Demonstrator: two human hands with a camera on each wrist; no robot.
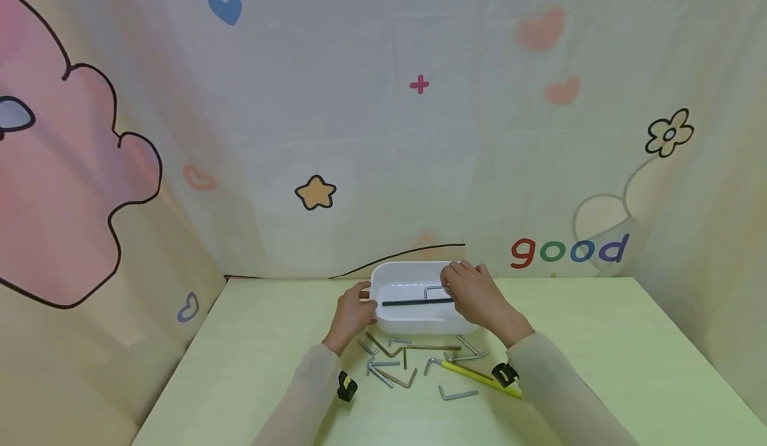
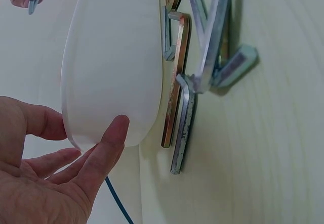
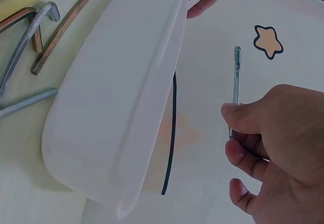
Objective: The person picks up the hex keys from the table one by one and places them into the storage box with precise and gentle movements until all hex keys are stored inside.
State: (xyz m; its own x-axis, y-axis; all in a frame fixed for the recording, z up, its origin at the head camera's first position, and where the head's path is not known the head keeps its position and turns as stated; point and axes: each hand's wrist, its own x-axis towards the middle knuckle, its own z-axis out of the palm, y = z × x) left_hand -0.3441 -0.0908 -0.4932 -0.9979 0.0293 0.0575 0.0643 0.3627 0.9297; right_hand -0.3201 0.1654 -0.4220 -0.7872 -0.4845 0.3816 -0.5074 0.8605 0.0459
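A white plastic bin stands at the back of the table. My left hand holds its left end, with the thumb on the near side and fingers on the far side; in the left wrist view, fingertips touch the outer wall. Over the bin's right part, my right hand pinches a silver L-shaped hex key between thumb and fingers. A long dark bar shows across the bin's inside; its right end is hidden by the right hand.
In front of the bin lie several silver and bronze hex keys, among them a bronze one and a silver one. A hex key with a yellow sleeve lies beside the right forearm. Behind the table hangs a printed cloth.
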